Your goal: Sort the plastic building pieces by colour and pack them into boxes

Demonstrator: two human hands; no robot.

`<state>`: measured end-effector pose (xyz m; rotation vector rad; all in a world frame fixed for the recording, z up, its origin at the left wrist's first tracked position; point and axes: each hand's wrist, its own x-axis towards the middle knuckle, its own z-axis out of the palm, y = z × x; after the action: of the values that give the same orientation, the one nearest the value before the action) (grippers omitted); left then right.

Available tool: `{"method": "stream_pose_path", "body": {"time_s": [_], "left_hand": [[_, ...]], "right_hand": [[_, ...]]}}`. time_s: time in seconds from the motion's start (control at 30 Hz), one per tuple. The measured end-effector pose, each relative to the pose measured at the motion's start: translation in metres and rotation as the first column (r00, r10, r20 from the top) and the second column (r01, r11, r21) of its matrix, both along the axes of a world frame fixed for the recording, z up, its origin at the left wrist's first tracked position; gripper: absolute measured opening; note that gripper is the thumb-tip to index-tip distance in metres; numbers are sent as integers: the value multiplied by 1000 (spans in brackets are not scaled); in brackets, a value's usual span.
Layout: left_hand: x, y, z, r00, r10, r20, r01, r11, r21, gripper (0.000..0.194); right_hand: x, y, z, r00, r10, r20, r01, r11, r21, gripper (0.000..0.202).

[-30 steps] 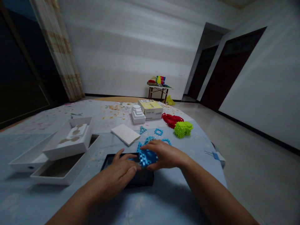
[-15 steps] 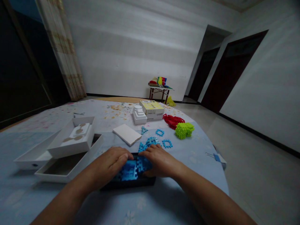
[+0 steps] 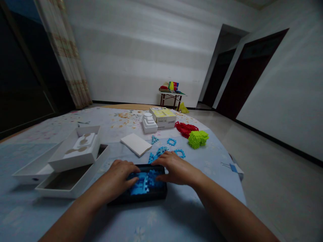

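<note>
A black open box (image 3: 158,195) holding blue plastic interlocking pieces (image 3: 141,185) lies at the table's near side. My left hand (image 3: 118,179) reaches over its left end, thumb and fingers apart, the fingertips at the pieces. Over the right end, my right hand (image 3: 176,170) has its thumb by the pieces and its fingers stretched across the far rim. Neither hand has a piece visibly gripped. Just beyond the box are loose blue pieces: a triangle (image 3: 154,139), a square frame (image 3: 172,142), and another frame (image 3: 180,153) partly hidden by my right hand.
White open boxes (image 3: 73,158) are stacked on the left. A flat white box (image 3: 136,144) lies ahead. Farther back stand a stepped white object (image 3: 149,123) and a yellow-and-white box (image 3: 163,118). Red pieces (image 3: 186,129) and lime-green pieces (image 3: 198,139) lie at the right edge.
Both hands have drawn slightly apart and up from the pieces, uncovering more of the box and its contents. The pieces in the box stay inside it.
</note>
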<state>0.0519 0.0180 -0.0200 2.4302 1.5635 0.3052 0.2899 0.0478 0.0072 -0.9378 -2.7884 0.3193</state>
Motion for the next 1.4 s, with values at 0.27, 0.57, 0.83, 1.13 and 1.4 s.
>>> {"method": "stream_pose_path", "body": {"time_s": [0.27,0.57,0.83,1.13,1.4], "left_hand": [[9,1,3,998,-52,-46,55,997,50,22],[7,-7,19,997,-71,-17,73,962,262,20],[13,-23,20,995,-96,-8,96,994,55,23],[6,-14,16,999,-13,-37,15,998,58,23],[11,-12,11,996,-63,-68,60,998,-33,15]], "right_hand": [[-8,-5,-3,990,52,129,-50,999,-18,37],[-5,-3,-1,987,50,152,-52,999,6,36],[8,10,2,999,-4,-39,3,1000,-22,31],[-9,-2,-8,984,174,48,-175,984,27,32],[-10,-5,-1,963,206,174,-221,973,71,24]]}}
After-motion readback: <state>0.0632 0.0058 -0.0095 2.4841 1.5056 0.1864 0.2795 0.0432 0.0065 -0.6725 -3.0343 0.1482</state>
